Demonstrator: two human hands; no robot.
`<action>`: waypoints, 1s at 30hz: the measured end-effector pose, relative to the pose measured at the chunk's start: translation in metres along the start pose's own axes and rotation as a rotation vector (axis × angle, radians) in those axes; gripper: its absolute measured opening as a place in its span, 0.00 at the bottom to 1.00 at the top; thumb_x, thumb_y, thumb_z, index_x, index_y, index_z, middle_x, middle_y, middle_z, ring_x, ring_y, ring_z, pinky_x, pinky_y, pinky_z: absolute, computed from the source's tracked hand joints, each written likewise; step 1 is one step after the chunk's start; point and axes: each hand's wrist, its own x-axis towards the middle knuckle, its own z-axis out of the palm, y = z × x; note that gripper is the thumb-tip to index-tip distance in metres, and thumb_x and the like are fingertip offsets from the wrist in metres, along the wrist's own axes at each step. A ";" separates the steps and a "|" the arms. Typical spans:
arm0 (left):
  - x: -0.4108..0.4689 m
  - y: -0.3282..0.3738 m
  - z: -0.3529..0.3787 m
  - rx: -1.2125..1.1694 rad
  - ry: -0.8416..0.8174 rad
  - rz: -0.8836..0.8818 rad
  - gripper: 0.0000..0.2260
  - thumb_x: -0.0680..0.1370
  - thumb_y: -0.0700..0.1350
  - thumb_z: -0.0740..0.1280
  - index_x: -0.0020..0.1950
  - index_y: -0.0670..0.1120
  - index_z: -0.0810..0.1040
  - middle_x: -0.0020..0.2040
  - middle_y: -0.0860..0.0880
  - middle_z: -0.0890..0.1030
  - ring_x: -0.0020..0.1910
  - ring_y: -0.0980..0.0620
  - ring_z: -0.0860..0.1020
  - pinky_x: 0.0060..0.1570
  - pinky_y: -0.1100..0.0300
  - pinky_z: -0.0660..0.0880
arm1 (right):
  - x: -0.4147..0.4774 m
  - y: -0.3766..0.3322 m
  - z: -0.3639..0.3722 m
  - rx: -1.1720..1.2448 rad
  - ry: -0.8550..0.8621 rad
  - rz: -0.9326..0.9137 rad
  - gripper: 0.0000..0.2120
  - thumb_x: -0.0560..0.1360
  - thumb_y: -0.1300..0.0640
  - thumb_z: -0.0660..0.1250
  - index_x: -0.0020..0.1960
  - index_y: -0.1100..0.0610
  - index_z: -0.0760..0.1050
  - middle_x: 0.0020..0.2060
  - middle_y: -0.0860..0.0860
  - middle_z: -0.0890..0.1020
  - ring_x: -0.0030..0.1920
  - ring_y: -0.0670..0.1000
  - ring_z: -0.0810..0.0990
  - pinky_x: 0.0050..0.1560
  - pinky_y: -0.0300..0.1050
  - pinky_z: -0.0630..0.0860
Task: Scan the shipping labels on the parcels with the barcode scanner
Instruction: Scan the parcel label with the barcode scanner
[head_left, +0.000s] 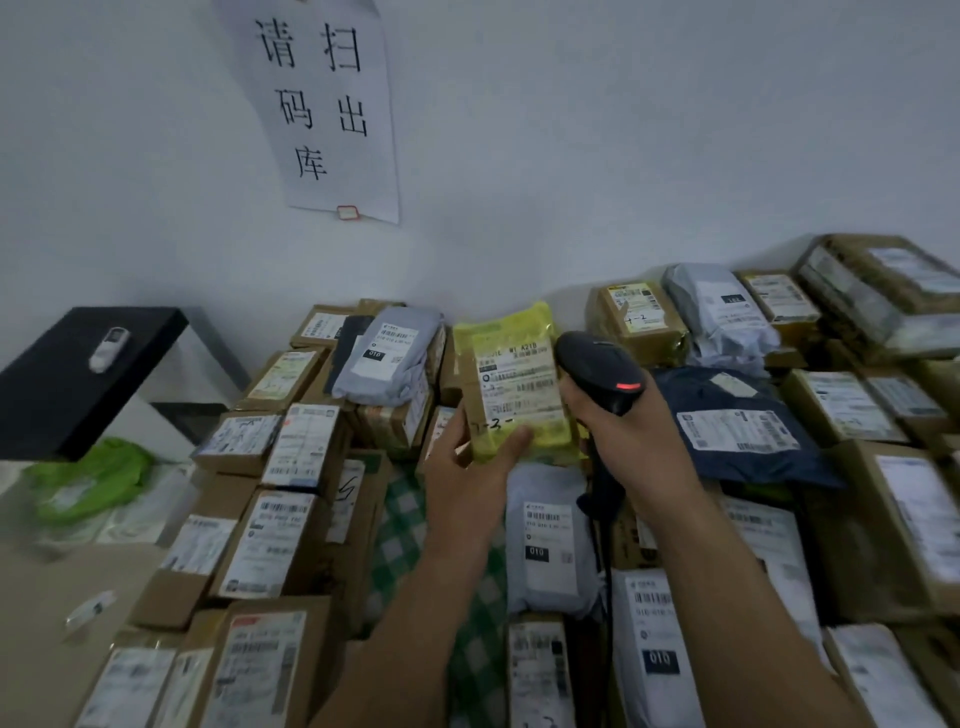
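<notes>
Gripping the yellow parcel (511, 379) by its lower end with the left hand (467, 467): thumb pressed on the front face, fingers (454, 423) passing round behind, mostly hidden. Holding it upright above the middle of the bench (400, 519), toward the far edge, long axis near vertical, shipping label (519, 387) turned toward the camera. Clasping the barcode scanner (597, 371) in the right hand (631, 441), curled tight round the handle, with a red light (627, 387) showing on the head; cannot tell whether the trigger is pressed. Lying just right of the parcel, close against its right edge, nose aimed up and away alongside the label rather than square onto it. Judged as mid-scan on this one parcel. Probably calling for a small swing of the nose leftward, or a turn of the parcel toward it, to lay the beam along the barcode lines running across the label. Leaving many other parcels (275, 551) lying flat over the bench on every side.
</notes>
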 end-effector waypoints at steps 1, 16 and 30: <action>-0.011 0.002 -0.005 -0.003 -0.030 0.003 0.19 0.76 0.44 0.77 0.65 0.58 0.81 0.54 0.60 0.86 0.53 0.62 0.83 0.54 0.64 0.81 | -0.012 -0.003 -0.005 -0.010 0.010 -0.025 0.26 0.72 0.52 0.81 0.67 0.46 0.77 0.56 0.41 0.86 0.57 0.40 0.84 0.62 0.48 0.81; -0.100 -0.020 -0.055 0.111 -0.287 0.017 0.44 0.69 0.49 0.82 0.76 0.70 0.61 0.69 0.55 0.77 0.62 0.61 0.79 0.63 0.49 0.79 | -0.121 0.009 -0.036 0.028 0.041 -0.005 0.35 0.66 0.59 0.84 0.69 0.49 0.74 0.59 0.45 0.85 0.60 0.47 0.84 0.64 0.56 0.80; -0.084 0.000 -0.057 0.346 -0.118 0.128 0.50 0.74 0.52 0.78 0.84 0.60 0.45 0.76 0.55 0.70 0.61 0.66 0.68 0.62 0.61 0.61 | -0.134 -0.007 -0.028 -0.229 -0.074 0.017 0.23 0.76 0.56 0.77 0.68 0.53 0.73 0.49 0.51 0.86 0.34 0.40 0.83 0.31 0.30 0.75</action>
